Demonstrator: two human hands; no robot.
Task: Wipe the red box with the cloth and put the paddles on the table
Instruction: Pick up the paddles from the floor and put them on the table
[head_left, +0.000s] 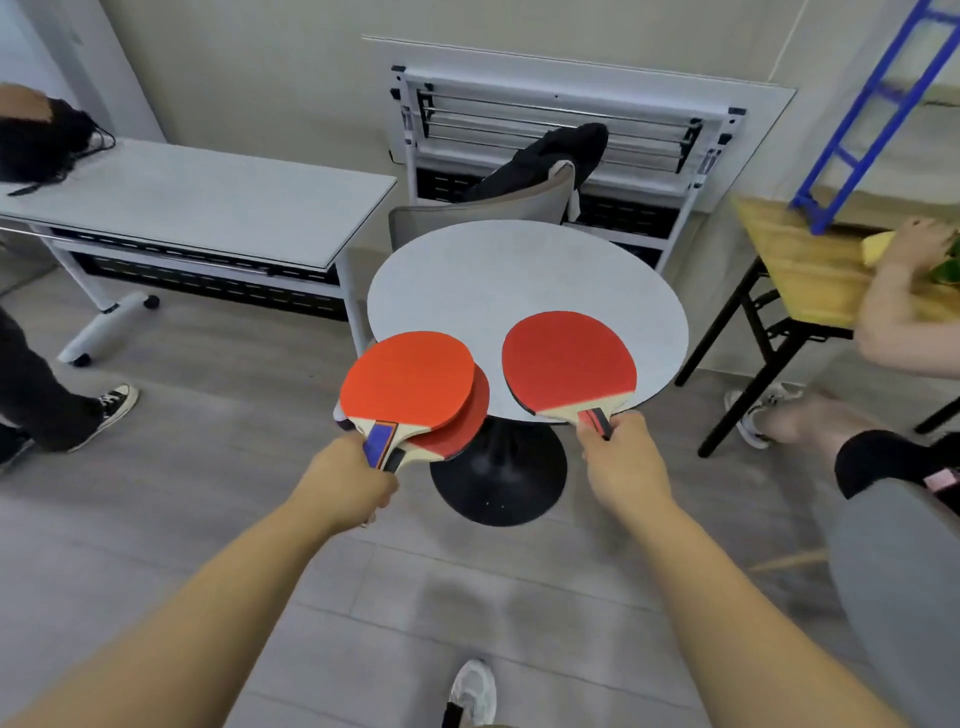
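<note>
Grey plank flooring fills the foreground, with one white shoe (475, 691) at the bottom edge. Two bare forearms reach forward. The left hand (345, 480) clenches two handles at once, holding an orange-red rubber-faced wooden paddle (410, 376) stacked on a darker red paddle (457, 431) that fans out beneath it. Both are at the near left rim of the round pale grey counter (519, 275). The right hand (621, 462) grips the handle of a third red paddle (569, 358). Its blade lies over the counter's near edge; whether it touches cannot be told. That makes three paddles, all in hand. The counter stands on one black pedestal base (498, 483). Behind it is one grey chair (483, 218) draped with a black garment (550, 156). Farther off are a long white counter (208, 202) at left and a wooden-topped counter (795, 260) at right.
</note>
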